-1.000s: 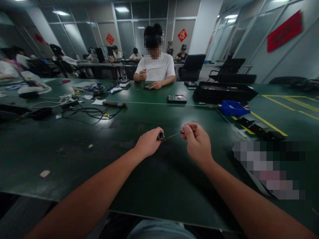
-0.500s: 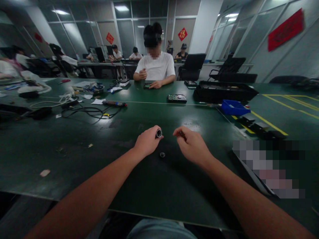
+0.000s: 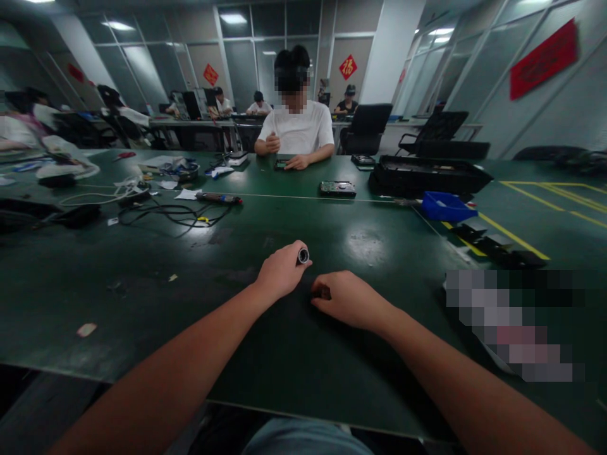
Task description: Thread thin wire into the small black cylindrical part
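My left hand (image 3: 281,273) is closed in a fist round a small dark cylinder with a metal-rimmed open end (image 3: 303,255), held just above the green table (image 3: 142,284). My right hand (image 3: 348,298) rests low on the table to the right of it, fingers curled and pinched over a small dark part (image 3: 323,292) where a little round piece lay a moment ago. What lies between those fingertips is mostly hidden.
A person in a white shirt (image 3: 298,126) sits across the table with a small device. A hard drive (image 3: 337,188), a black case (image 3: 427,174), a blue tray (image 3: 443,205), black blocks (image 3: 493,243) and tangled cables (image 3: 175,212) lie farther off. More people sit behind.
My right hand, which held a thin screwdriver at the cylinder a second ago, has dropped left and down onto the table over the small round piece. My left hand has stayed nearly still.
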The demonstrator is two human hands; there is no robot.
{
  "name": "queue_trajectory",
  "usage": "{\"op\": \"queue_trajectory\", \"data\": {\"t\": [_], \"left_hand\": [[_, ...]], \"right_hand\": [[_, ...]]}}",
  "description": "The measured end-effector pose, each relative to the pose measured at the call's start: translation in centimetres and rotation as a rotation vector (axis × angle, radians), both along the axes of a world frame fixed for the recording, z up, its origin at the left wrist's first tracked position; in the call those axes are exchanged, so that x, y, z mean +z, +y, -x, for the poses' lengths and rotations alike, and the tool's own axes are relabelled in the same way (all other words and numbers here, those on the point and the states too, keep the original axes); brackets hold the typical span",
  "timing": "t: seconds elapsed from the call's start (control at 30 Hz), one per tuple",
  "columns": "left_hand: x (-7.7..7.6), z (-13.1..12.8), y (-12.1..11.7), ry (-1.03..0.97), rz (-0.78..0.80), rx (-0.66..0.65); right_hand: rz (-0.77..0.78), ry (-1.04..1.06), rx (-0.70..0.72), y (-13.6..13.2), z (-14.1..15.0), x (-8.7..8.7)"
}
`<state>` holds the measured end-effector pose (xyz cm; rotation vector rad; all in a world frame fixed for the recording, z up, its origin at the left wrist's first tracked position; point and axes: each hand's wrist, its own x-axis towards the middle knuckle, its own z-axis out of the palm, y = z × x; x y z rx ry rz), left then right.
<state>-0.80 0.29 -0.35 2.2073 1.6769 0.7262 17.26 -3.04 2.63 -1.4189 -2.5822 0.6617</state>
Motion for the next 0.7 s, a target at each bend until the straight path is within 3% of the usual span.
{"op": "queue_trajectory", "data": {"t": [0.33,0.57,0.7], "left_hand": [[-0.25,0.06,0.03,-0.104,-0.025,-0.038],[0.14,-0.48,-0.41,-0.176,-0.009,-0.129],[0.3,-0.75,-0.75,-0.183,0.016,-0.211]], "right_hand": [[-0.16,0.192,0.014,0.12,-0.45,0.14],[-0.289,0.35,-0.217,0.48,-0.61,0.72],[-0.347,0.345,-0.22,0.28,-0.39,0.75]]}}
